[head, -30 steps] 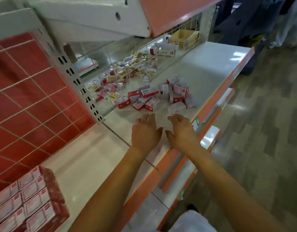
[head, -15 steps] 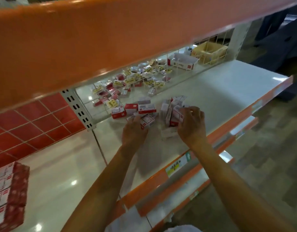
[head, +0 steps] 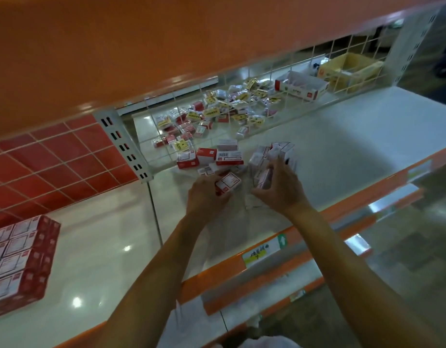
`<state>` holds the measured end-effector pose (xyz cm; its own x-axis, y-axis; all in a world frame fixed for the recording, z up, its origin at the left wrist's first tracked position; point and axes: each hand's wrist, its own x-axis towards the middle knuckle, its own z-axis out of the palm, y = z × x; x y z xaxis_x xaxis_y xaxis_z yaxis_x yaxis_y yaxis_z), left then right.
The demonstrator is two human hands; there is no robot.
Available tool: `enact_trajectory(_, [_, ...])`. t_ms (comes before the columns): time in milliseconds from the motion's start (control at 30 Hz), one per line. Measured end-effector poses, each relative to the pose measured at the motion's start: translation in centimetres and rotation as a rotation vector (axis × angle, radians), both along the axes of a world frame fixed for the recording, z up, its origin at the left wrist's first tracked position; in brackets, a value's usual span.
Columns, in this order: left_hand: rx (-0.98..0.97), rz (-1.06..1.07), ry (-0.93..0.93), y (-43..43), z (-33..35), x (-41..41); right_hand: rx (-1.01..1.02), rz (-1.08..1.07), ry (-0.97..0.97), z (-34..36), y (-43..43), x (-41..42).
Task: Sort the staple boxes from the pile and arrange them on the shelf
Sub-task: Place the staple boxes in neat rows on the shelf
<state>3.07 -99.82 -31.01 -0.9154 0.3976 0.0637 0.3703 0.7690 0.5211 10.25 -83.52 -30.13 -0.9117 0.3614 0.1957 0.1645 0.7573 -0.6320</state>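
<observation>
Left hand (head: pixel 207 197), right hand (head: pixel 279 190): both loaded

Left pinches a red-and-white staple box (head: pixel 227 182), right grips a second box (head: pixel 261 177), centre frame. Picking step, I reckon. Pile (head: pixel 217 156) lies just beyond; next, carry both to the stack (head: pixel 18 259), lower left.

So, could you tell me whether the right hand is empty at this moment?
No, the right hand grips a staple box at the right edge of the pile.

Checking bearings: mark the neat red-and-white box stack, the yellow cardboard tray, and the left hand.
neat red-and-white box stack (head: pixel 18 257), head view, top face.
yellow cardboard tray (head: pixel 342 77), head view, near wall.
left hand (head: pixel 204 197), head view, back of hand.
</observation>
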Motion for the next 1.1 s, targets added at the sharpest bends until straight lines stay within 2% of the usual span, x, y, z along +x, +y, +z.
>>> enact_trajectory(167, [0.074, -0.013, -0.054, -1.3, 0.3, 1.5, -0.284, 0.102, -0.005, 0.2, -1.4, 0.8])
enact_trajectory(333, [0.117, 0.048, -0.087, -4.1, 0.2, 2.5, -0.319, 0.205, -0.117, -0.3, -3.0, 1.3])
enact_trajectory(467, [0.16, 0.088, -0.104, -6.6, 0.8, 3.8, -0.452, 0.279, -0.16, -0.7, -5.0, 1.3])
enact_trajectory(633, [0.212, 0.205, -0.159, -10.6, 1.8, 5.2, -0.504, 0.367, -0.118, -0.8, -8.6, 0.9])
enact_trajectory(867, [0.269, 0.35, -0.145, -17.8, 2.6, 7.4, -0.531, 0.512, -0.088, -1.1, -15.4, 0.4])
enact_trajectory(1100, [0.269, 0.375, -0.114, -26.2, 3.3, 10.0, -0.693, 0.616, -0.188, 0.0, -23.9, 1.2])
